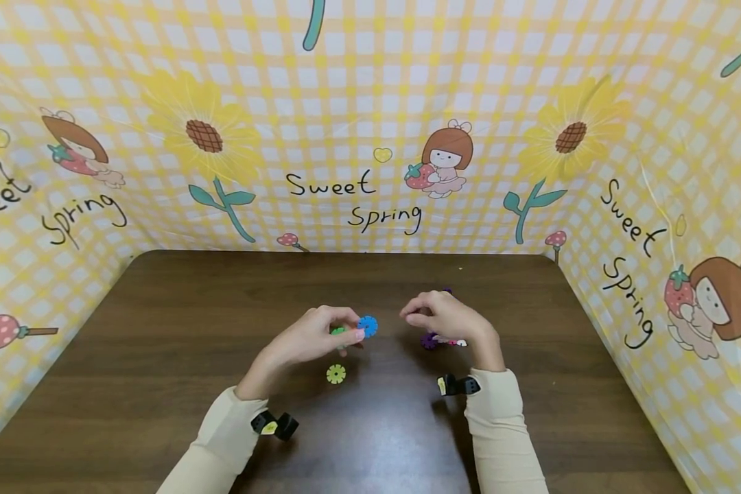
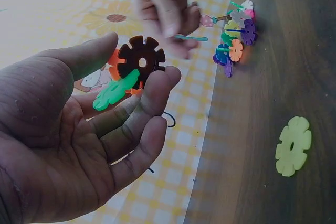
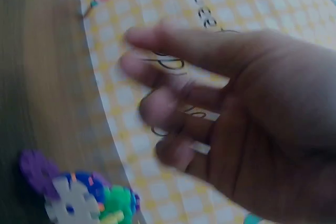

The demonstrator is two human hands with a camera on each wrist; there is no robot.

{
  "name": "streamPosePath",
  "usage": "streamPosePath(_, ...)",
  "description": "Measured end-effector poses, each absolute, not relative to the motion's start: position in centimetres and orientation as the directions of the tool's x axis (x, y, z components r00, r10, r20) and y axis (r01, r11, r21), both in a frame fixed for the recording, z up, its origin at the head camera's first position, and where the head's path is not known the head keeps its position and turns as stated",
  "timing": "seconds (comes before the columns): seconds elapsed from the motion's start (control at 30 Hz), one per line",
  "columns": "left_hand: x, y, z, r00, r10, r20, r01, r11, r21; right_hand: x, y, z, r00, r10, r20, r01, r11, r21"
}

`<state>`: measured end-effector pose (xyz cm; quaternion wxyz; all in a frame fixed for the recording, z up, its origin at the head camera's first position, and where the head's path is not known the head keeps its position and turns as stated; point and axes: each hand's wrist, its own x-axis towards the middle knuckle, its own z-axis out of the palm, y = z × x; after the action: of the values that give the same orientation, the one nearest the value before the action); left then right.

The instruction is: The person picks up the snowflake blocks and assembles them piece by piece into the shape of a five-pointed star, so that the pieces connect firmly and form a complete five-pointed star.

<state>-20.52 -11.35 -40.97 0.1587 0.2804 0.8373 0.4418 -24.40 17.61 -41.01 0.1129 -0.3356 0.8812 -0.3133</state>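
Observation:
My left hand (image 1: 311, 334) pinches a small cluster of notched plastic flower discs between thumb and fingers. A blue disc (image 1: 367, 326) faces the head camera, with a green disc (image 1: 338, 331) joined beside it. In the left wrist view, a dark-looking disc (image 2: 140, 60), the green disc (image 2: 116, 88) and an orange disc (image 2: 113, 61) show in the cluster. To the right, my right hand (image 1: 447, 319) hovers above the table, its fingers loosely bent; no piece shows in it in the right wrist view. A yellow-green disc (image 1: 336, 374) lies flat below the left hand.
Beneath and behind the right hand sits a group of joined discs, with a purple disc (image 1: 429, 341), white disc (image 3: 72, 203) and green disc (image 3: 118, 203) among them. The brown wooden table (image 1: 160, 384) meets a yellow checked cloth (image 1: 321, 123) at the back and sides.

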Motion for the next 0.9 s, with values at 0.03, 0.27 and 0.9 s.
streamPosePath(0.03,-20.5,-11.4,-40.9,-0.794,0.608,-0.023,0.326,0.458,0.827,-24.4,18.0,-41.1,-0.757,-0.653,-0.014,-0.515,0.61,-0.602)
streamPosePath(0.27,-20.6,-11.5,-40.8,-0.797,0.603,-0.038,0.31,0.463,0.83,-24.6,19.2,-41.9,-0.802,-0.54,-0.256,-0.345,0.768,-0.539)
streamPosePath(0.9,-20.5,-11.3,-40.6,-0.805,0.592,-0.053,0.294,0.474,0.83,-24.3,17.9,-42.3,-0.844,-0.428,-0.322,-0.169,0.783,-0.598)
